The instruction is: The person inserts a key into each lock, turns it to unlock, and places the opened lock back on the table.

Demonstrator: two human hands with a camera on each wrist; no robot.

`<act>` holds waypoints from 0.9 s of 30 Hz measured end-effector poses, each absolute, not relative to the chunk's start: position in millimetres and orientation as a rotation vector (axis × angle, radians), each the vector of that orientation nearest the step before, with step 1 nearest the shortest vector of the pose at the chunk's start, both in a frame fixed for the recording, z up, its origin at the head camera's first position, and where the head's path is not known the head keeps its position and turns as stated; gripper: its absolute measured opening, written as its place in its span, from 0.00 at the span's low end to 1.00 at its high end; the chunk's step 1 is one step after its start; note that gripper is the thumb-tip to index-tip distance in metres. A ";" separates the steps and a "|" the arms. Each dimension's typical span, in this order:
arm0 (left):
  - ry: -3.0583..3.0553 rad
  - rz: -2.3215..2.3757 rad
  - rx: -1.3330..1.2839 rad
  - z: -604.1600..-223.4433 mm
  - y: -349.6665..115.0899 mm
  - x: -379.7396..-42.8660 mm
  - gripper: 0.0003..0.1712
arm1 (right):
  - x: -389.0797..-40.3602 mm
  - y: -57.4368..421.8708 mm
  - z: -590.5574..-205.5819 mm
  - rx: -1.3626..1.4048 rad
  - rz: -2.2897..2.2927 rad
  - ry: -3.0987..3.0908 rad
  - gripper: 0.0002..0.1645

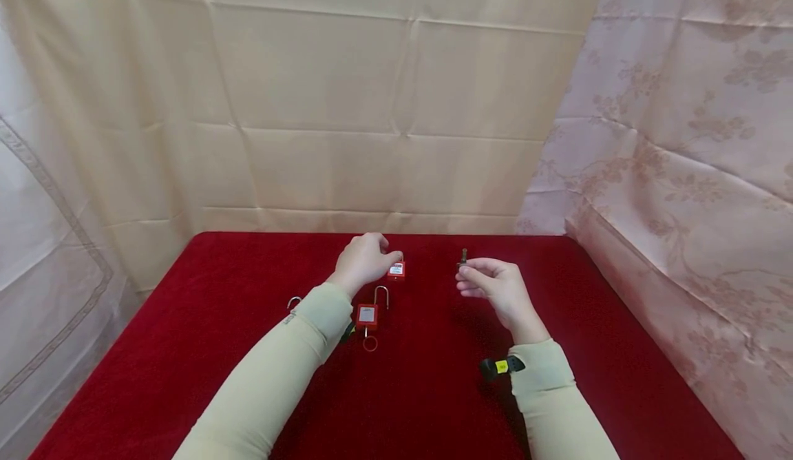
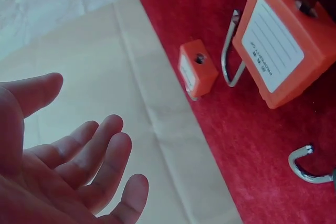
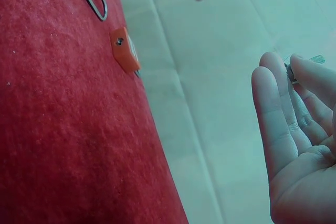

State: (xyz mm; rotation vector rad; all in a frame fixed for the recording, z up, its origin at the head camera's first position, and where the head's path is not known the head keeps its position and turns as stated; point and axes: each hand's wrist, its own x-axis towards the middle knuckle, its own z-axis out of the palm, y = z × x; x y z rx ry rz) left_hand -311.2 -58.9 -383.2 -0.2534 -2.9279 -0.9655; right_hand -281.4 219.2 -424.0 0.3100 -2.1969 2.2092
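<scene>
My left hand point(image 1: 367, 259) hovers beside a small red padlock point(image 1: 397, 269) near the table's far edge. Its fingers are loosely bent and hold nothing, as the left wrist view shows. That padlock point(image 2: 198, 68) has a white label and a round hole in its underside. My right hand point(image 1: 498, 288) pinches a small metal key point(image 1: 464, 256) between thumb and fingertips, its thin end pointing up, away from the padlocks. Nearer lies a larger red padlock point(image 1: 367, 315) with a grey-white label; its shackle point(image 1: 381, 289) is raised, and a red ring point(image 1: 369, 343) hangs below it.
Another metal shackle point(image 1: 294, 301) shows left of the left forearm, its body hidden by the sleeve. Red cloth point(image 1: 421, 391) covers the table. A beige curtain point(image 1: 372, 102) hangs behind it, with a patterned pink curtain point(image 1: 694, 136) at the right.
</scene>
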 end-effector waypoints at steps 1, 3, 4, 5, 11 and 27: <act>-2.940 -0.938 -0.242 -383.9 -57.9 -313.4 0.23 | -281.6 219.2 -423.8 0.307 2.210 -2.194 0.20; -2.969 -0.861 -0.227 -385.8 -55.6 -318.1 0.20 | -281.5 219.3 -423.1 0.303 2.212 -2.188 0.20; -2.984 -0.829 -0.219 -387.1 -54.3 -320.6 0.18 | -281.5 219.5 -422.8 0.300 2.214 -2.185 0.20; -3.001 -0.803 -0.209 -388.2 -53.2 -323.0 0.18 | -281.6 219.5 -422.5 0.299 2.216 -2.182 0.19; -3.099 -0.791 -0.118 -395.2 -46.6 -332.3 0.21 | -281.5 218.9 -422.2 0.317 2.229 -2.174 0.19; -3.235 -0.761 0.161 -422.9 -30.4 -351.8 0.12 | -282.2 217.1 -424.3 0.297 2.233 -2.213 0.19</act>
